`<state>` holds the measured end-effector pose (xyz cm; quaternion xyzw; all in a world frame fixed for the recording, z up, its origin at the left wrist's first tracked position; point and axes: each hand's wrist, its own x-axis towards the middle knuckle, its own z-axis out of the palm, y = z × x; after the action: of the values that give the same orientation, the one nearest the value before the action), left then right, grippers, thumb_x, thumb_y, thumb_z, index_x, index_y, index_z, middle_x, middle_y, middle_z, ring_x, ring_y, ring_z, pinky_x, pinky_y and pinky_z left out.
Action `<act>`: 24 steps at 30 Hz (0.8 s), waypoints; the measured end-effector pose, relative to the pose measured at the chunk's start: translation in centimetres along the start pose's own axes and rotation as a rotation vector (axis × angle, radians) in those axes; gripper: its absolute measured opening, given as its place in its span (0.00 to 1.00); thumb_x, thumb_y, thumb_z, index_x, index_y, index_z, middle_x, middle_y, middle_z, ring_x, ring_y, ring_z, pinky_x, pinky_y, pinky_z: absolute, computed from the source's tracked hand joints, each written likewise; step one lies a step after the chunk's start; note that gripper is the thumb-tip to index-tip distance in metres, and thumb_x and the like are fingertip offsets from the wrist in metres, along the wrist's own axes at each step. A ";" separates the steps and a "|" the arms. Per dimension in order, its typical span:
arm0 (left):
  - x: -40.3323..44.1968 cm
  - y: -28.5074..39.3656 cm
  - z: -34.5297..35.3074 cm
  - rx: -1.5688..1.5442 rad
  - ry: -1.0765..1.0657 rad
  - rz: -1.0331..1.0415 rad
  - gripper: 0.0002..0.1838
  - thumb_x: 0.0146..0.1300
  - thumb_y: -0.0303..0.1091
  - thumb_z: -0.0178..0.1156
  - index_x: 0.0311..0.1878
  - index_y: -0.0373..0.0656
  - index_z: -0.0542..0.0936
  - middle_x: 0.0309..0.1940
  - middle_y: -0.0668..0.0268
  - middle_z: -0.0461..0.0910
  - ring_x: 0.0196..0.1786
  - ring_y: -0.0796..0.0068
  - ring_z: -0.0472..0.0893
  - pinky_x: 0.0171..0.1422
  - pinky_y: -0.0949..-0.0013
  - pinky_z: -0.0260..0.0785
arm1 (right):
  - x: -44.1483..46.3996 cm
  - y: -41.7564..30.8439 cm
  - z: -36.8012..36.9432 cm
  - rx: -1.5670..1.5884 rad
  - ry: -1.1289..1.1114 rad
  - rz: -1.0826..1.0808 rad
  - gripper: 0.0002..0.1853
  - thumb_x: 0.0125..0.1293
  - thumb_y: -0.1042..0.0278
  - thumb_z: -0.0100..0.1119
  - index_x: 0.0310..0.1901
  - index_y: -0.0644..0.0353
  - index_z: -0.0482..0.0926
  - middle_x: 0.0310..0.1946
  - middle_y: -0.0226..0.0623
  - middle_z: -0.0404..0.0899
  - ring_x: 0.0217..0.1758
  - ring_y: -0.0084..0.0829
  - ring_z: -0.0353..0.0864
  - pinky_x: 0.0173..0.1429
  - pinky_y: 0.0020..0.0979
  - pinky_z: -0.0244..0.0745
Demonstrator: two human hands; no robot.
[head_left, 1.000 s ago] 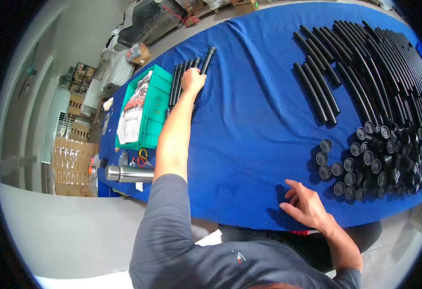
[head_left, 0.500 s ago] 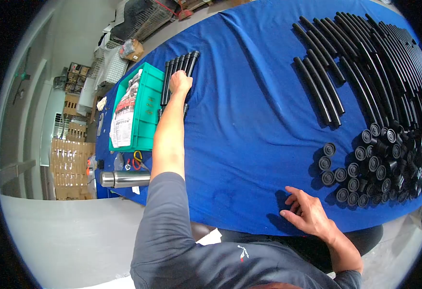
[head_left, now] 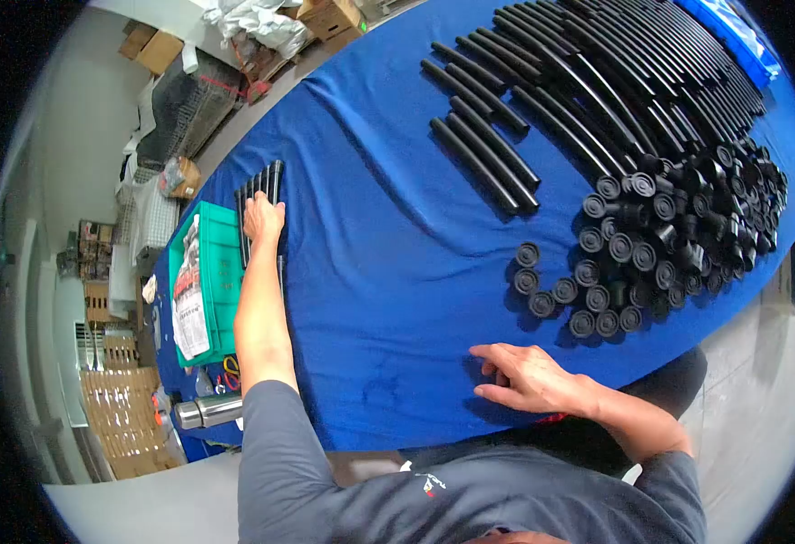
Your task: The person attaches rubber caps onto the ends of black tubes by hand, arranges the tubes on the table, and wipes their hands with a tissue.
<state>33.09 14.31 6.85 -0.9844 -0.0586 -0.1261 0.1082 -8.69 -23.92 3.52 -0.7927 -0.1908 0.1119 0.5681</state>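
Note:
My left hand (head_left: 263,218) reaches out to a row of several black tubes (head_left: 275,181) with wider end pieces, lying side by side along a green crate (head_left: 225,272). Its fingers are closed on one of these tubes; the hand and forearm hide much of the row. My right hand (head_left: 529,379) hovers over the near part of the blue cloth (head_left: 379,272), holding nothing, with index finger and thumb apart. Beyond it lie loose black round caps (head_left: 541,304), the nearest part of a large heap.
Many black tubes (head_left: 483,163) lie in rows at the far right, behind the cap heap (head_left: 660,236). A newspaper (head_left: 190,313) hangs over the crate. A steel flask (head_left: 209,412) and yellow-and-red-handled scissors (head_left: 231,372) lie near the crate's close end.
The view has swung to the right, bringing more of the caps and tubes in. My left hand stays on the row of tubes. My right hand has come nearer the loose caps.

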 end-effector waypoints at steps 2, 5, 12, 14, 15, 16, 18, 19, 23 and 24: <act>0.1 1.4 -0.3 -0.081 0.043 0.097 0.25 0.62 0.48 0.70 0.58 0.44 0.81 0.56 0.54 0.81 0.61 0.48 0.81 0.64 0.45 0.76 | -0.2 0.2 0.1 -0.033 0.000 -0.035 0.31 0.69 0.58 0.67 0.67 0.67 0.70 0.42 0.48 0.83 0.36 0.42 0.87 0.42 0.41 0.82; -1.5 5.4 -1.8 -0.209 0.100 0.288 0.24 0.63 0.48 0.68 0.58 0.46 0.82 0.56 0.56 0.82 0.60 0.50 0.82 0.63 0.48 0.75 | -0.4 -0.9 -0.5 -0.049 -0.061 -0.021 0.29 0.71 0.55 0.63 0.65 0.67 0.69 0.44 0.53 0.83 0.48 0.55 0.84 0.51 0.52 0.79; -9.9 18.8 -6.5 -0.562 0.145 0.707 0.22 0.62 0.47 0.70 0.55 0.45 0.83 0.57 0.56 0.82 0.60 0.52 0.82 0.66 0.54 0.74 | -0.8 0.2 0.6 -0.168 -0.053 -0.133 0.26 0.68 0.54 0.65 0.58 0.67 0.73 0.42 0.54 0.83 0.45 0.58 0.84 0.49 0.54 0.79; -12.2 22.6 -7.4 -0.679 0.142 0.718 0.26 0.60 0.51 0.72 0.54 0.42 0.83 0.56 0.53 0.81 0.60 0.50 0.81 0.66 0.54 0.74 | -0.8 0.3 0.7 -0.192 -0.052 -0.150 0.26 0.67 0.54 0.66 0.56 0.68 0.74 0.41 0.54 0.83 0.45 0.58 0.84 0.48 0.54 0.79; -13.0 24.7 -7.4 -0.753 0.162 0.712 0.29 0.58 0.54 0.73 0.54 0.40 0.83 0.56 0.50 0.81 0.61 0.49 0.80 0.67 0.54 0.73 | -0.9 0.4 0.7 -0.195 -0.055 -0.155 0.26 0.67 0.54 0.66 0.56 0.68 0.75 0.40 0.54 0.83 0.44 0.58 0.84 0.48 0.54 0.79; -13.8 26.7 -7.2 -0.790 0.158 0.676 0.33 0.56 0.57 0.74 0.55 0.39 0.82 0.57 0.47 0.79 0.61 0.46 0.79 0.68 0.53 0.72 | -0.9 0.4 0.6 -0.198 -0.060 -0.161 0.26 0.67 0.54 0.66 0.55 0.68 0.75 0.40 0.55 0.83 0.44 0.58 0.85 0.48 0.54 0.79; -15.2 30.5 -7.0 -0.840 0.099 0.623 0.40 0.53 0.61 0.75 0.58 0.37 0.80 0.59 0.41 0.76 0.63 0.41 0.76 0.69 0.49 0.70 | -0.9 0.5 0.6 -0.202 -0.053 -0.166 0.25 0.66 0.54 0.67 0.54 0.68 0.76 0.40 0.55 0.83 0.45 0.58 0.85 0.48 0.54 0.80; -16.0 32.0 -7.3 -0.855 0.041 0.605 0.43 0.52 0.63 0.75 0.59 0.36 0.79 0.61 0.39 0.74 0.64 0.39 0.74 0.70 0.47 0.69 | -0.9 0.5 0.6 -0.203 -0.046 -0.164 0.25 0.66 0.54 0.67 0.53 0.68 0.76 0.40 0.55 0.83 0.45 0.58 0.85 0.48 0.54 0.80; -19.1 36.4 -8.3 -0.684 -0.049 0.329 0.61 0.49 0.63 0.76 0.77 0.33 0.59 0.76 0.36 0.59 0.79 0.33 0.57 0.83 0.44 0.54 | -0.8 0.5 0.5 -0.191 -0.047 -0.154 0.23 0.66 0.54 0.67 0.49 0.68 0.77 0.40 0.55 0.83 0.45 0.59 0.85 0.49 0.55 0.80; -19.2 36.4 -8.4 -0.671 -0.081 0.303 0.60 0.51 0.61 0.75 0.78 0.34 0.57 0.77 0.36 0.57 0.81 0.33 0.55 0.84 0.45 0.52 | -0.9 0.6 0.6 -0.192 -0.049 -0.155 0.23 0.66 0.54 0.67 0.49 0.68 0.77 0.40 0.55 0.83 0.45 0.59 0.85 0.49 0.55 0.80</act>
<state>17.88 -24.62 2.59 -0.9667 0.1284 -0.0819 -0.2056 -9.58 -23.98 2.70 -0.8233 -0.2749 0.0682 0.4919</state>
